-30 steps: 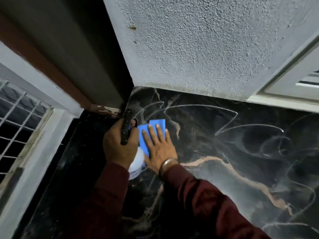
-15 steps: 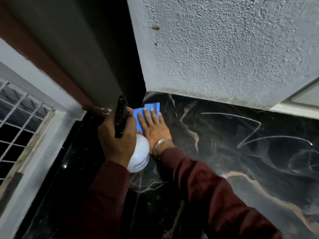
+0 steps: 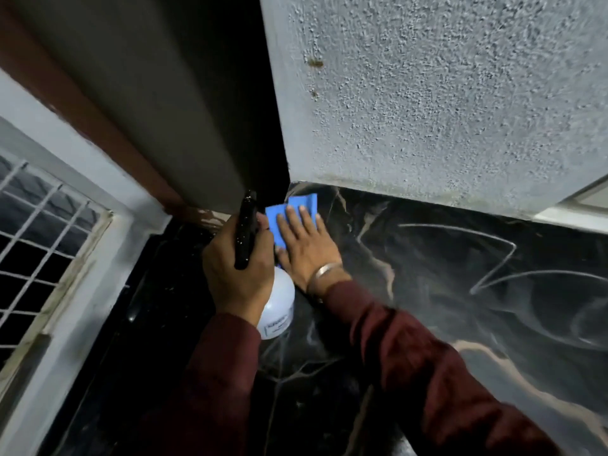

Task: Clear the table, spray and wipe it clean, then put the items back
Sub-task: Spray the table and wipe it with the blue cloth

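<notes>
My right hand (image 3: 304,248) presses flat, fingers straight, on blue cloth (image 3: 296,209) at worktop (image 3: 460,291) far corner; left hand (image 3: 237,274) grips spray bottle (image 3: 278,311).

wall (image 3: 427,93) blocks ahead, table (image 3: 460,274) rightward open

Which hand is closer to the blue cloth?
The right hand: it lies flat on the blue cloth, pressing it to the table. The left hand is beside it, gripping the spray bottle.
</notes>
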